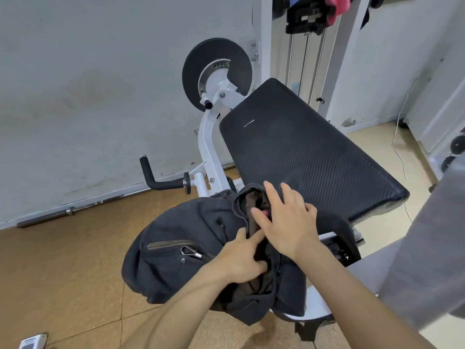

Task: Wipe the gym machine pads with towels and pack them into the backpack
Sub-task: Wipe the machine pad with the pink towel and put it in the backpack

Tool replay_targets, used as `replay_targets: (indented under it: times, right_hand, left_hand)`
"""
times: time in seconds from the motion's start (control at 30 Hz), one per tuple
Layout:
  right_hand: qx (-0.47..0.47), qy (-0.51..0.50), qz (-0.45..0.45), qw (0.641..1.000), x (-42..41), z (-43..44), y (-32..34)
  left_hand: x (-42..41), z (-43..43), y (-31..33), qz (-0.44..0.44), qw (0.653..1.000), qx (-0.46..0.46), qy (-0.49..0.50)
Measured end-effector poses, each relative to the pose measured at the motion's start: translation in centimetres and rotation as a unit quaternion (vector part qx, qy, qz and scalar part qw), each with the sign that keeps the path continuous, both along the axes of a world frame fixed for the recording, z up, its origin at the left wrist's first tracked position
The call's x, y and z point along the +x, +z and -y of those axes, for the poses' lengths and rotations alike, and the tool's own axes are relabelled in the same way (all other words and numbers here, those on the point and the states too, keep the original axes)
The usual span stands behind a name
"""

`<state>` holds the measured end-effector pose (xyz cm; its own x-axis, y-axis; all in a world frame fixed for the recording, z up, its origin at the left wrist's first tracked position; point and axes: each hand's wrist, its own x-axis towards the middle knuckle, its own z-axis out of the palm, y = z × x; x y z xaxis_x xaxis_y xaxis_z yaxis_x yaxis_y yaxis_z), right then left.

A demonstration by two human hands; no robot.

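A dark grey backpack [176,250] lies on the machine's seat, its brown-lined mouth turned up. My left hand [241,258] grips the near edge of the opening, fingers curled into the lining. My right hand [286,220] lies flat over the mouth with fingers spread and straight. A small bit of pink towel [264,213] shows inside, just under my right fingers. The large black ribbed pad [302,152] slopes up behind the bag. A pink towel [336,7] hangs from the machine's top frame.
The white machine frame [207,139] carries a black round disc [216,71] and a black handle [156,177] on the left. A barbell bar [70,211] lies along the wall. Small dumbbells [453,152] sit far right. A white device [34,342] lies on the brown floor.
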<state>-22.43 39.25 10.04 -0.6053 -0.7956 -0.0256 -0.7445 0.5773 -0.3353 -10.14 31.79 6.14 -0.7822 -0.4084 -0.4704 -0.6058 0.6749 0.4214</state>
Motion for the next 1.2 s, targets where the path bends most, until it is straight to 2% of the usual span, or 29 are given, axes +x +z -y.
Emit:
replay_targets:
  times: [0.07, 0.13, 0.2, 0.27, 0.3, 0.33, 0.4, 0.47, 0.6, 0.7, 0.83, 0.93, 1.0, 1.13, 1.2]
  right_hand:
    - [-0.026, 0.028, -0.039, 0.999, 1.2, 0.4, 0.1]
    - [-0.075, 0.067, -0.087, 0.991, 2.6, 1.1, 0.1]
    - [-0.111, 0.132, -0.125, 0.977, 4.1, 1.9, -0.1]
    - [-0.109, 0.212, -0.157, 0.958, 5.6, 2.7, -1.0]
    - [-0.087, 0.238, -0.169, 0.952, 6.2, 3.1, -1.6]
    - [-0.054, 0.253, -0.181, 0.949, 6.7, 3.3, -2.3]
    - [0.037, 0.243, -0.181, 0.952, 7.2, 3.5, -3.3]
    - [0.095, 0.192, -0.174, 0.961, 7.2, 3.6, -4.3]
    - [0.045, 0.109, -0.246, 0.962, 7.0, 3.6, -4.4]
    - [0.045, 0.087, -0.242, 0.965, 8.4, 3.9, -3.7]
    - [0.035, 0.167, -0.240, 0.956, 12.6, 3.8, -3.5]
    - [0.082, 0.132, -0.231, 0.960, 14.2, 3.0, -4.7]
    - [0.143, 0.094, -0.213, 0.962, 14.5, 1.9, -5.6]
    - [0.204, 0.054, -0.155, 0.965, 14.7, -2.1, -7.8]
    - [0.204, 0.065, -0.137, 0.967, 15.2, -4.2, -9.2]
  left_hand:
    - [1.7, 0.8, 1.2, -0.071, 0.997, 0.024, 0.000]
    - [3.9, 1.2, 2.3, -0.190, 0.980, 0.033, 0.054]
    - [6.3, 2.2, 2.8, -0.259, 0.954, -0.040, 0.147]
    - [8.9, 4.8, 2.5, -0.248, 0.920, -0.201, 0.225]
    - [10.6, 6.6, 1.8, -0.200, 0.910, -0.263, 0.251]
    - [12.4, 8.4, 1.0, -0.121, 0.910, -0.274, 0.286]
    - [15.7, 11.3, -0.7, 0.005, 0.919, -0.178, 0.351]
    - [17.4, 12.3, -2.3, 0.002, 0.928, -0.085, 0.362]
    - [18.5, 10.0, -3.2, -0.043, 0.966, -0.166, 0.194]
    - [20.9, 6.4, -4.7, -0.061, 0.987, -0.098, 0.108]
    - [23.6, 1.8, -8.2, 0.017, 0.999, -0.014, 0.043]
    - [25.4, -0.3, -12.0, 0.104, 0.993, 0.041, 0.040]
    - [26.6, -0.7, -13.9, 0.124, 0.985, 0.081, 0.085]
    - [27.2, -0.4, -15.9, 0.109, 0.976, 0.130, 0.139]
    - [26.5, -0.2, -16.6, 0.060, 0.977, 0.137, 0.155]
